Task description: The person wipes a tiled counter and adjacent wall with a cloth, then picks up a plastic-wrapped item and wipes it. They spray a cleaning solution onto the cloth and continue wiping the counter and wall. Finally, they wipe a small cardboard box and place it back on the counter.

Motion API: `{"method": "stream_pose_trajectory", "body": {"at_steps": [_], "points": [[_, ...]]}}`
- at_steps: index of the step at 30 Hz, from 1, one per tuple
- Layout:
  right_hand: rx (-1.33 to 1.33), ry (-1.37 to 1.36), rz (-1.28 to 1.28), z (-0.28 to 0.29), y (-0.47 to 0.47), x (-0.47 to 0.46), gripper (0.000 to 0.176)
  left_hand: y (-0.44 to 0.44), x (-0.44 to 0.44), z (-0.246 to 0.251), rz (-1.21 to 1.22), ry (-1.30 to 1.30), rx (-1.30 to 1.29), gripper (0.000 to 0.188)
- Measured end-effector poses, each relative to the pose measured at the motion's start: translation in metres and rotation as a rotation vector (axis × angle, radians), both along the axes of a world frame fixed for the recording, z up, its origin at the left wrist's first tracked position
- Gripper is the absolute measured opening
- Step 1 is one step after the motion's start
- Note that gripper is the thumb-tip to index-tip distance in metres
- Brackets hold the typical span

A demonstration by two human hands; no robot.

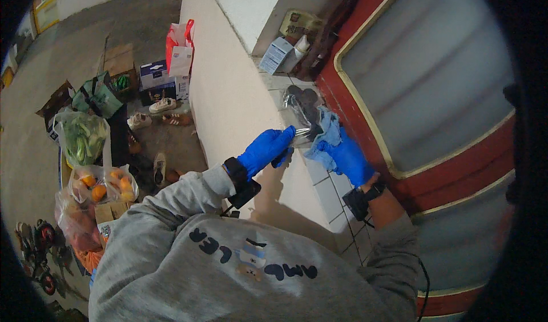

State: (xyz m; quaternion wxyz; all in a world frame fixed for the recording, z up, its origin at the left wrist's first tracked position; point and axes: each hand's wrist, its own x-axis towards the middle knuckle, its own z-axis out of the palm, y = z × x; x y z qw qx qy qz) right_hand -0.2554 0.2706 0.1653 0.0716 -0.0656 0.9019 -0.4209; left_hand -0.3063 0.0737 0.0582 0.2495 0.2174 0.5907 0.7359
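Note:
Both of my hands wear blue gloves. Pinched at its near edge by my left hand (266,150) is a clear plastic package (302,116) with dark, rounded things inside; I cannot tell what they are. It is over the white-tiled window ledge (342,189). My right hand (349,159) grips a crumpled light-blue cloth (326,140) close against the package's right side. The cloth hides part of the package and some of my right fingers.
A white-and-blue box (275,56) and a white bottle (300,47) stand farther along the ledge. On the right is a red-framed window (428,74). Down left, bagged vegetables (81,138), oranges (99,191), cartons (156,80) and shoes (162,105) crowd the floor below the wall.

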Motion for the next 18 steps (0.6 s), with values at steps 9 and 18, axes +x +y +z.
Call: {"method": "stream_pose_trajectory", "body": {"at_steps": [9, 18], "points": [[0.334, 0.05, -0.244, 0.047, -0.023, -0.016, 0.034, 0.001, 0.001, -0.005, 0.0, 0.018, -0.004, 0.059], [0.652, 0.156, 0.227, 0.051, -0.063, -0.058, 0.022, -0.002, 0.002, 0.002, -0.015, 0.013, 0.01, 0.059]]}}
